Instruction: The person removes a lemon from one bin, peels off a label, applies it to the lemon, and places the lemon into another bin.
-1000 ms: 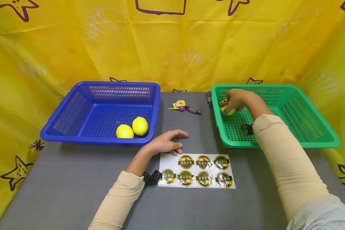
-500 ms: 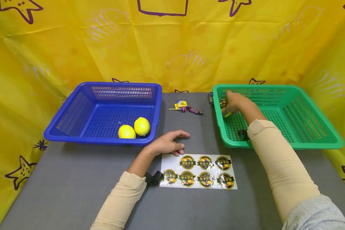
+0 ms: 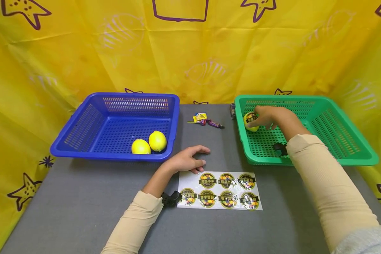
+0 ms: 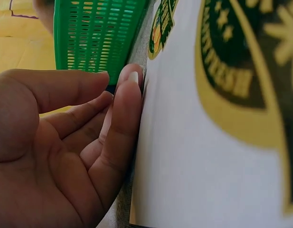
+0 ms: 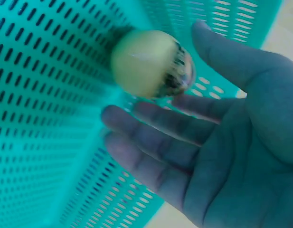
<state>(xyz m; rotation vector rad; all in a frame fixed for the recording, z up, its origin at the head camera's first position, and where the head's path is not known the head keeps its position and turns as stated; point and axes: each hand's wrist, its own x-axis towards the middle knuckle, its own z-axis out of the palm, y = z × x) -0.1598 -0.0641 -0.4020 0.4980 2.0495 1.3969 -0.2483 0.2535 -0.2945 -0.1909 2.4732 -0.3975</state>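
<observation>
My right hand is inside the green basket, near its back left corner. Its fingers are spread and straight, just beside a yellow lemon that carries a round sticker. The lemon lies on the basket floor. Whether the fingertips still touch it I cannot tell. My left hand rests relaxed on the grey table, with its fingers against the top left corner of a white sticker sheet. Several round labels are on the sheet.
A blue basket at the left holds two plain lemons. A few wrapped candies lie between the baskets, and a dark small item sits by the green basket's left wall. Yellow cloth hangs behind and at both sides.
My right hand gripped the stickered lemon in the green basket; now the fingers have opened and the lemon lies free beside them. The left hand has stayed put.
</observation>
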